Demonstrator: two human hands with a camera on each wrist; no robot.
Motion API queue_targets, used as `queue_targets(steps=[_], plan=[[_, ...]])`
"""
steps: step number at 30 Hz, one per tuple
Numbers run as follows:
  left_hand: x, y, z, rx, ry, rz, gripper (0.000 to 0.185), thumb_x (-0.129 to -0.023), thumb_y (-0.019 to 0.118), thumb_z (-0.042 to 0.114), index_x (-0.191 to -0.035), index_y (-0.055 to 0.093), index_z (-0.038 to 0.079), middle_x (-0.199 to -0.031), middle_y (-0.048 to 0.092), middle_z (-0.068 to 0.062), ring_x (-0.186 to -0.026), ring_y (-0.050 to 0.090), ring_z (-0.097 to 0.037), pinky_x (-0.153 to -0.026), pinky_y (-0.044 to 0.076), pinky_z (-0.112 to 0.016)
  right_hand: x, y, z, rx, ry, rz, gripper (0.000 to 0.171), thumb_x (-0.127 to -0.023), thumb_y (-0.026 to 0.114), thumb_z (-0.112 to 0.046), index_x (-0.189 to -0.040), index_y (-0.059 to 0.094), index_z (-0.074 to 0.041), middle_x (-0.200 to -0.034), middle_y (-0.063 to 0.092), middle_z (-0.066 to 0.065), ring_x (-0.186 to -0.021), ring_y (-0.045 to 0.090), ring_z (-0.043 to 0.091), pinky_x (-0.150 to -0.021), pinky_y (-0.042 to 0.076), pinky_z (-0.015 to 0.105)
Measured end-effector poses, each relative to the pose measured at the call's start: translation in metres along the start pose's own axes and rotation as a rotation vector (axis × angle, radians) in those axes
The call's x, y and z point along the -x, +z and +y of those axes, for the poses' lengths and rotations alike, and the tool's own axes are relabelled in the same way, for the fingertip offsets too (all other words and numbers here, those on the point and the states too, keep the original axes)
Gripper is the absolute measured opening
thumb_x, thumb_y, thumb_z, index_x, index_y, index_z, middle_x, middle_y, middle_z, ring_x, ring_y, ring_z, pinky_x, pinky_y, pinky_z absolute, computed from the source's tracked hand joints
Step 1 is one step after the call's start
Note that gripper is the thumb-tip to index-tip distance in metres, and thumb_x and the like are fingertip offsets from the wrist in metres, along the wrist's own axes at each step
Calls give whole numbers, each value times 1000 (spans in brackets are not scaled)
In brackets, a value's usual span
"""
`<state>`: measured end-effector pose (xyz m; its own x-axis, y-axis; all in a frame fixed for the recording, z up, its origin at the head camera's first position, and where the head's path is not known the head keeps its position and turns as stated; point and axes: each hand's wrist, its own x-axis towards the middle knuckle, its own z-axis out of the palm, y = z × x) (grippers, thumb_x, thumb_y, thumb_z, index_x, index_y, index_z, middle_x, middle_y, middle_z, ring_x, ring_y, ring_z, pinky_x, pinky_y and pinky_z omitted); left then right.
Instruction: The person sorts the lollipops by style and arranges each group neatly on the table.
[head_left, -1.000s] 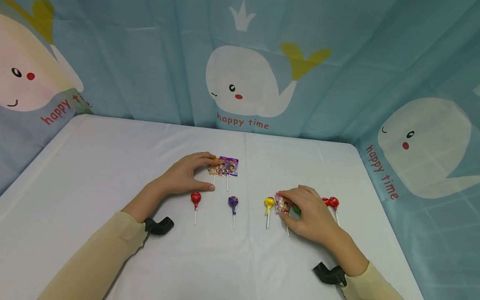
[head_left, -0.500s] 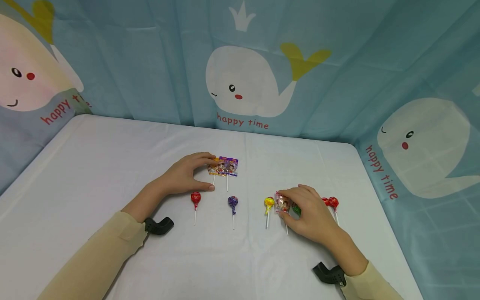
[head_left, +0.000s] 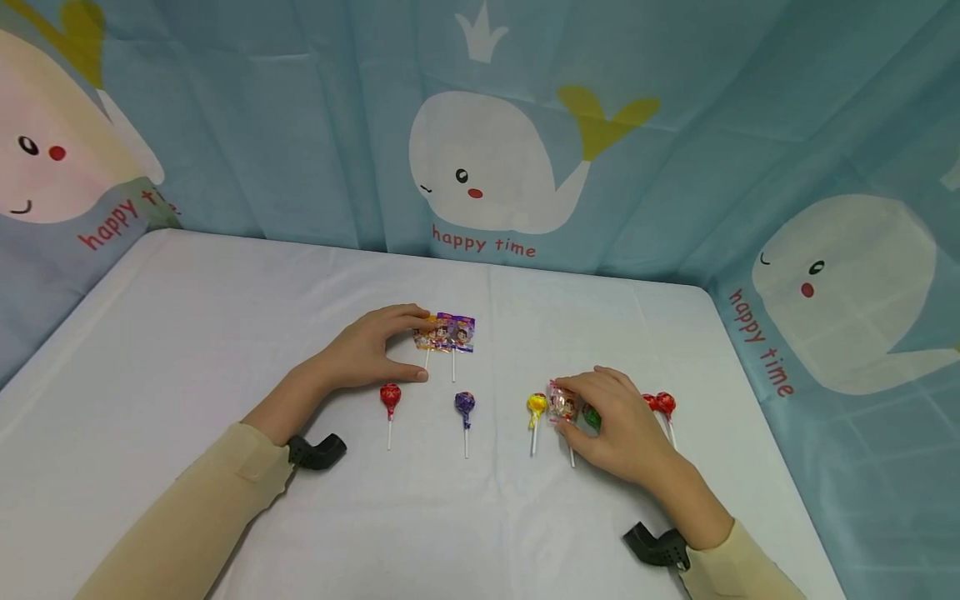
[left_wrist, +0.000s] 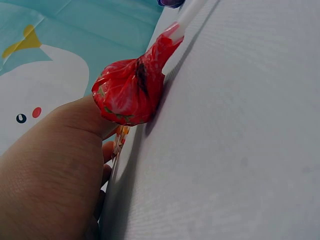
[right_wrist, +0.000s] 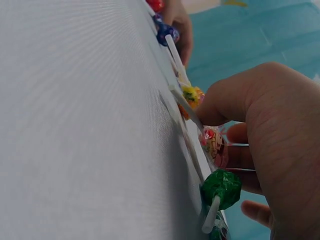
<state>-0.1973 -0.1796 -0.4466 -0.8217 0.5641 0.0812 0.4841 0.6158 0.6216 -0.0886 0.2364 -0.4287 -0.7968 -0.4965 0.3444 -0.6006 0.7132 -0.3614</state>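
On the white cloth-covered desk [head_left: 225, 333], the left hand [head_left: 367, 350] pinches the orange flat-wrapped lollipop [head_left: 425, 334] — first of a small fan, beside a purple flat-wrapped one [head_left: 459, 332] — with fingers [head_left: 408, 315] curled over it and thumb near a round red foil lollipop [head_left: 390, 397]. The right hand [head_left: 618, 425] pinches a pink flat-wrapped lollipop [head_left: 562, 403] between the yellow round lollipop [head_left: 536, 405] and green round lollipop [head_left: 592, 417].

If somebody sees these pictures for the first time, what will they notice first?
Probably the bright lollipops in a row on the white table, and two hands among them. The left hand pinches flat wrapped lollipops behind the row; a red lollipop lies near its thumb. The right hand holds a pink lollipop, beside a yellow one.
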Motion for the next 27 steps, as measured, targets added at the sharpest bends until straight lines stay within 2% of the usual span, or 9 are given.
queue_targets(steps=[3, 14, 27], plan=[[-1, 1, 0, -2, 3, -1, 81, -85, 90, 57, -156, 63, 27, -167, 49, -2, -160, 35, -33, -129, 26, -64, 0, -1, 0, -2, 0, 4, 53, -86, 91, -25, -135, 75, -12, -108, 73, -9, -99, 64, 11, -124, 37, 53], [-1, 2, -4, -7, -1, -2, 81, -85, 91, 56, -156, 63, 27, -166, 49, -1, -159, 36, -33, -129, 28, -63, -7, 2, -1, -19, -59, 67, 49, -86, 88, -19, -133, 75, -10, -122, 77, -2, -112, 70, 18, -122, 40, 56], [0, 1, -1, 1, -3, 3, 82, -85, 91, 57, -155, 64, 26, -167, 49, -2, -159, 36, -34, -128, 28, -64, -13, -3, -4, -43, -69, 93, 49, -86, 88, -18, -132, 76, -8, -123, 77, -1, -114, 71, 22, -121, 40, 58]])
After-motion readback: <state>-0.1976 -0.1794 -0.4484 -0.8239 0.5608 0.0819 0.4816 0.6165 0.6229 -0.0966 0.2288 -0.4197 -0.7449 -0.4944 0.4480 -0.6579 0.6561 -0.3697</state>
